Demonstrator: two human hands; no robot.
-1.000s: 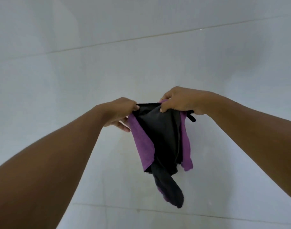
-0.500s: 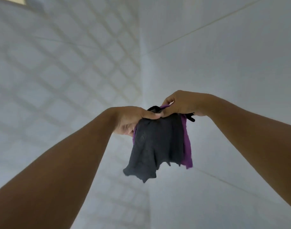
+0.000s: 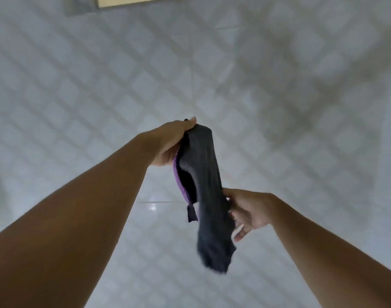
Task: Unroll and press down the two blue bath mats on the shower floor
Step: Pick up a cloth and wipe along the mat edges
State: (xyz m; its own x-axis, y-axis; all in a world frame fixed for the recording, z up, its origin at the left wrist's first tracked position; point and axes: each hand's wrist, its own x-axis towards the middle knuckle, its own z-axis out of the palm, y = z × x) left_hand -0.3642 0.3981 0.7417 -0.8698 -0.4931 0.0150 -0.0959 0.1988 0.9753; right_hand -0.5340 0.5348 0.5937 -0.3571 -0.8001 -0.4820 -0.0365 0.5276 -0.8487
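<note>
Your two bare forearms come in from the bottom edge, left one big and close. Nearest: your right hand (image 3: 247, 211), low right of centre, fingers pinched on the side of a dark grey cloth (image 3: 209, 196) about mid-length; lower fingers spread loose, one pointing down. The cloth hangs long and narrow, bottom end blurred and free in the air, touching nothing. A purple cloth (image 3: 179, 181) shows as a thin strip along its left edge, w/ a small dark tab (image 3: 191, 213) dangling off the lower end.

Further out: your left hand (image 3: 171, 142) is clenched on the top end of both cloths, thumb tip over the grey fold, holding the bundle up.

Behind & below: pale tiled floor (image 3: 79, 96), diamond-pattern tiles, blurred, w/ grey shadow patches upper right. A glossy band w/ a light spot sits below the hands. Far top left: a tan strip (image 3: 132, 0) at the frame edge, can't tell what it is.

Blue bath mats: can't tell where they are. No containers to note.
</note>
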